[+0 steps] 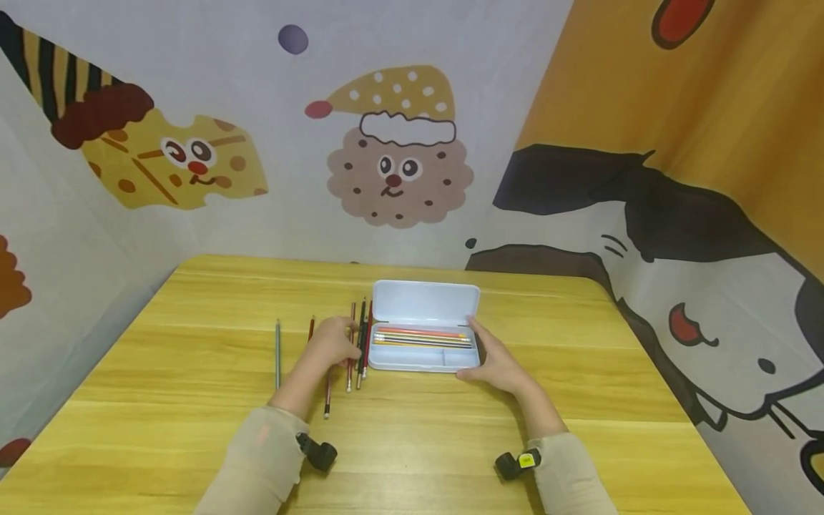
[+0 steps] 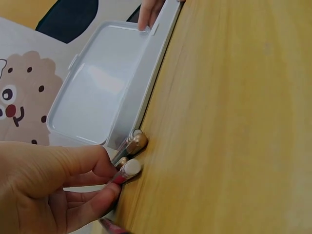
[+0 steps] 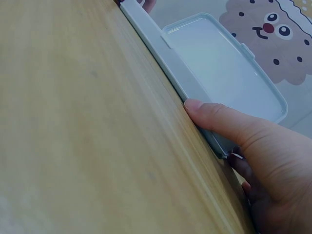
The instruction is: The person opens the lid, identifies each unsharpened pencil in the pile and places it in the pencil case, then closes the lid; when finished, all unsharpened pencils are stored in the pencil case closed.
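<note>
A white pencil case [image 1: 407, 357] lies with its lid [image 1: 426, 302] raised at the back; several pencils [image 1: 421, 338] lie in its rear compartment. My left hand [image 1: 333, 342] is at the loose pencils [image 1: 360, 365] along the case's left side. In the left wrist view, my thumb and fingers pinch among the pencil ends [image 2: 131, 167]; which pencils they hold is partly hidden. My right hand [image 1: 498, 365] grips the case's right end, with the thumb [image 3: 209, 111] on its front wall and the other fingers round the right side, partly hidden in the right wrist view.
Left of my left hand lies a grey-green pencil [image 1: 278, 355] by itself. A dark red pencil [image 1: 327, 397] reaches toward me from under that hand. The wooden table [image 1: 412, 443] meets a cartoon-printed cloth [image 1: 270, 229] at the back.
</note>
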